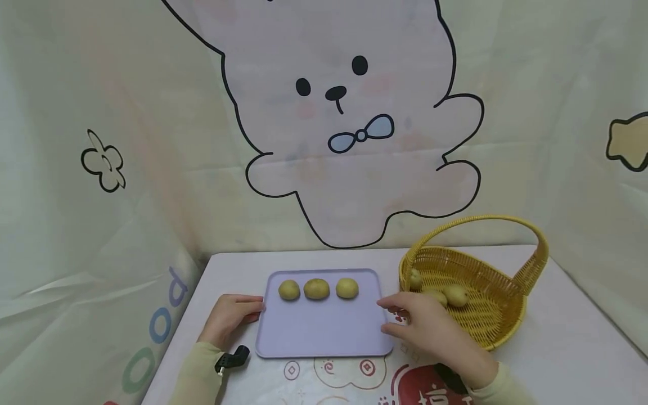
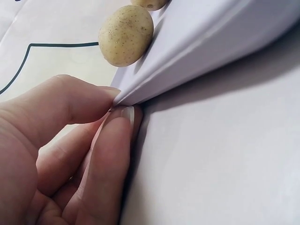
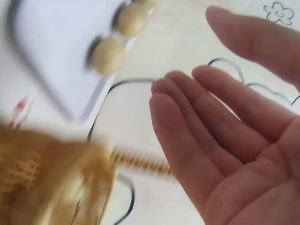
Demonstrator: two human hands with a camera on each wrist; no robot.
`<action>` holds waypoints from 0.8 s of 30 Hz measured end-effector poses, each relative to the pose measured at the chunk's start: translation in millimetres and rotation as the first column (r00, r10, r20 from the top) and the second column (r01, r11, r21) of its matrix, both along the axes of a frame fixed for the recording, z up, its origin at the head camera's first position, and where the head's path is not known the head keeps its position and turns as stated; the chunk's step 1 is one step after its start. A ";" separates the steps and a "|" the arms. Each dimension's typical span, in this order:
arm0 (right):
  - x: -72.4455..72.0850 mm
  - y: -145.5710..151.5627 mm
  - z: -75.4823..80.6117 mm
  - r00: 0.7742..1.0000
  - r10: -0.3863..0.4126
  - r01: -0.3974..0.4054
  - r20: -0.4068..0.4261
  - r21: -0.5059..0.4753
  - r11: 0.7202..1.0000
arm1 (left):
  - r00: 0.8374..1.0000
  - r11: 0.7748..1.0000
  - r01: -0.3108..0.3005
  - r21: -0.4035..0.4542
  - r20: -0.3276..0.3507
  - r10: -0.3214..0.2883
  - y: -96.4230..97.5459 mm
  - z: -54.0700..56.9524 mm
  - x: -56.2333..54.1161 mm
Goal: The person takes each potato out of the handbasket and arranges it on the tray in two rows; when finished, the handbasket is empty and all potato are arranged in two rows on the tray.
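- Head view: lilac tray (image 1: pixel 324 333), 1 pc, on white desk (image 1: pixel 562 337), btwn both hands.
- Tray potatoes (image 1: pixel 316 288), 3 pcs, yellowish, in row along tray's far part, spaced apart.
- L hand (image 1: pixel 230 318), 1: fingers pinch tray's L rim, gap no wider than rim thickness (per L wrist view).
- R hand (image 1: pixel 430 323), 1: fingers straight, thumb spread wide, nothing held; just beside tray's R edge, partly in front of basket.
- Yellow woven basket (image 1: pixel 488 326), 1 pc, w/ arched handle, R of tray.
- Basket potatoes (image 1: pixel 457 295), min. 3 visible, inside at L side; exact qty can't tell.
- Backdrop (image 1: pixel 526 185), pale cloth, w/ printed bear-like figure (image 1: pixel 334 185), blue bow tie.
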State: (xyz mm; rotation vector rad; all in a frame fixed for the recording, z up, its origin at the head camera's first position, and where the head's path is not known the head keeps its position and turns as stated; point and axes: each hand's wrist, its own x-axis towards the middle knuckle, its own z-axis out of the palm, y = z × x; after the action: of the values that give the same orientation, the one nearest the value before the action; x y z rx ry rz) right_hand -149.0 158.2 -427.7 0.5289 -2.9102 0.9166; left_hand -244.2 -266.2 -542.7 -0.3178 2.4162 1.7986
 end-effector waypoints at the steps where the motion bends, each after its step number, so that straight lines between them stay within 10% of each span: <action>1: 2.2 8.6 0.8 1.000 -0.008 0.008 0.005 0.019 1.000 | 1.000 1.000 -0.002 0.005 0.005 0.002 -0.9 0.4 -0.1; 9: -0.7 76.5 9.9 0.998 -0.067 0.067 -0.004 0.117 0.991 | 1.000 0.999 -0.013 0.030 0.015 0.013 -5.1 1.9 -0.8; 24: -52.4 149.1 16.2 0.976 -0.148 0.117 0.162 0.184 0.976 | 1.000 1.000 -0.014 0.018 0.015 0.014 -1.3 -1.2 -0.2</action>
State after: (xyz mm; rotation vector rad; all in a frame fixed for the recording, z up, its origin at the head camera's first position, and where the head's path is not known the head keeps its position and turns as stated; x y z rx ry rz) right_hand -201.5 307.3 -411.5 0.2681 -3.1576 0.7312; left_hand -244.4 -267.5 -543.9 -0.3462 2.3921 1.8164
